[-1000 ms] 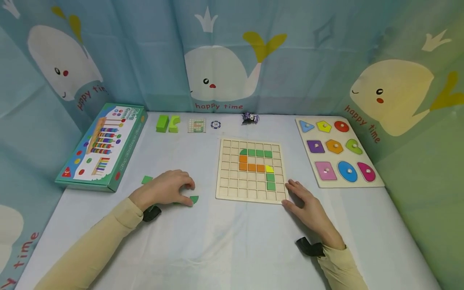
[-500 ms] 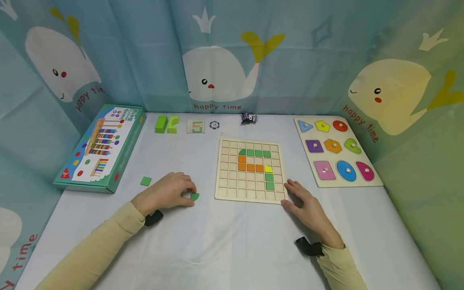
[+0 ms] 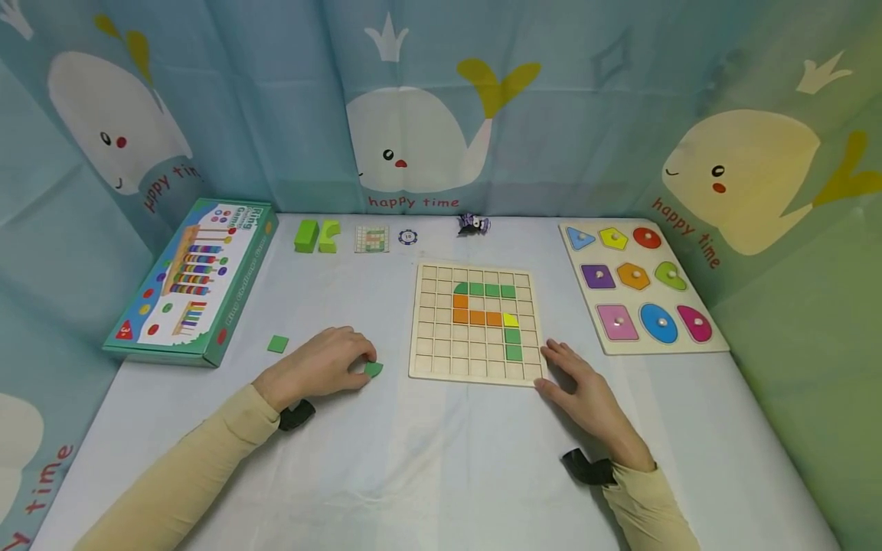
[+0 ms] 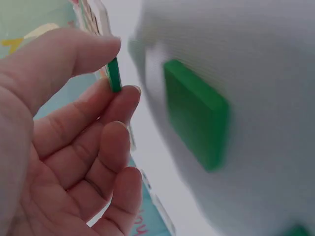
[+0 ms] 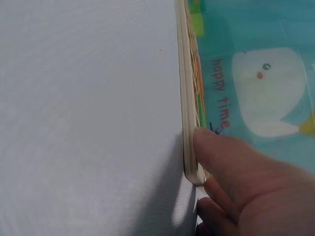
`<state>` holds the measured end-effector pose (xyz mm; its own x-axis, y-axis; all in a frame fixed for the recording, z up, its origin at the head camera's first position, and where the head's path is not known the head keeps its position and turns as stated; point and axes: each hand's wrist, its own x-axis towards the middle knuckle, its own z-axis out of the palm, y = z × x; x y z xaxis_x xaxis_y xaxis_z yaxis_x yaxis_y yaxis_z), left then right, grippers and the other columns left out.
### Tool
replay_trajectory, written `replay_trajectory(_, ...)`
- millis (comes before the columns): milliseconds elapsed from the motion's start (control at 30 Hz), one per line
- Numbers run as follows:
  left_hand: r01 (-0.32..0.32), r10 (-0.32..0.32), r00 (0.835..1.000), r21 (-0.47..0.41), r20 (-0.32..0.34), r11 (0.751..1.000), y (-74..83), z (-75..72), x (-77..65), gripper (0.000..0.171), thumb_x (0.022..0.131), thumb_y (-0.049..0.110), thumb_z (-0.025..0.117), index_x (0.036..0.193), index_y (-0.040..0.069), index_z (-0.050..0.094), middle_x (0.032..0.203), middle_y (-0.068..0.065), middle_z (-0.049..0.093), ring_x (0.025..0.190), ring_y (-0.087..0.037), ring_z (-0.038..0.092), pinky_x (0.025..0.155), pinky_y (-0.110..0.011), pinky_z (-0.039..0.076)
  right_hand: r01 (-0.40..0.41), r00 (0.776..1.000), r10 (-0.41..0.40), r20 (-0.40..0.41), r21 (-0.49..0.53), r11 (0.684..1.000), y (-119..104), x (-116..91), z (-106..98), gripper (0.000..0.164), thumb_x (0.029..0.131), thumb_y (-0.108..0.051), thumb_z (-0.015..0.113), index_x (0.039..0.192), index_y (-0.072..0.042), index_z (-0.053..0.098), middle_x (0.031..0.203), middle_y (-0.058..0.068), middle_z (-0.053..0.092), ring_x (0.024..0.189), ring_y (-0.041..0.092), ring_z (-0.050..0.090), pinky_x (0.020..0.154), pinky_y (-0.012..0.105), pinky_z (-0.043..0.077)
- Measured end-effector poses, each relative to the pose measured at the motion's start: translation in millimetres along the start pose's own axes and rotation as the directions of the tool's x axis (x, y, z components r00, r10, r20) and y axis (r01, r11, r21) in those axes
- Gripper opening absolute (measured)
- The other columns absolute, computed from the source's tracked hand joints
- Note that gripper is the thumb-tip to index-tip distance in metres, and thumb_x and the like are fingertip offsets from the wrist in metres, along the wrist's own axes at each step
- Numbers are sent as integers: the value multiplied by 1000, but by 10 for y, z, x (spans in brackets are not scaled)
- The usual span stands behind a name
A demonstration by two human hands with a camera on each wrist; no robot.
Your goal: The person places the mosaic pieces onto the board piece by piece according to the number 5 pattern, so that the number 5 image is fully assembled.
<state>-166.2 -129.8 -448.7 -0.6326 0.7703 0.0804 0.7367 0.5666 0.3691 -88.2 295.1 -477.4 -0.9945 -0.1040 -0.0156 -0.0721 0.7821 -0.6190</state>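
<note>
My left hand (image 3: 320, 369) pinches a green quarter-circle tile (image 3: 374, 370) between thumb and fingertips, left of the wooden grid board (image 3: 443, 366). In the left wrist view the pinched tile shows edge-on, and a green square tile (image 4: 196, 115) lies on the table beside the hand. Another green square tile (image 3: 278, 344) sits behind the left wrist in the head view. On the board are green tiles (image 3: 492, 291), orange tiles (image 3: 477, 317) and a yellow tile (image 3: 510, 320). My right hand (image 3: 582, 394) rests at the board's near right corner, its thumb touching the edge and its fingers loosely extended.
A boxed ring game (image 3: 193, 283) lies at the left. Along the back are green blocks (image 3: 306, 236), a small pattern card (image 3: 372, 239), a round chip (image 3: 408, 237) and a purple wrapped item (image 3: 473, 225). A knobbed shape puzzle (image 3: 661, 292) lies at the right.
My left hand has taken hold of the green quarter-circle tile and shifted slightly right with it. The right hand stays at the board's corner.
</note>
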Motion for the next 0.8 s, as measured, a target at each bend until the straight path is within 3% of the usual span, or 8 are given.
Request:
replay_trajectory(367,-43,40,998,-79,-44,996,333,-75,343,17,88,18,71,103,11,71,97,6,67,83,-11,53,73,-28,45,1,1000,-1,2,-3,1000,23,7,10,66,91,-31,72,144,-1,46,152,16,35,143,36,22,110,57,23)
replay_trajectory(633,-124,119,989,-59,-87,991,560,-31,651,20,90,19,67,107,10,72,104,3,69,94,-14,58,83,-28,46,-2,1000,2,-4,-8,1000,20,7,11,66,91,-29,72,144,-1,46,152,16,35,143,36,22,110,57,23)
replay_trajectory(800,-142,137,987,-62,-88,988,689,26,857,22,92,24,69,110,11,72,107,3,69,98,-14,59,86,-27,45,-12,1000,12,1,-9,1000,15,2,13,67,91,-31,72,144,-1,46,153,16,35,143,36,21,110,57,23)
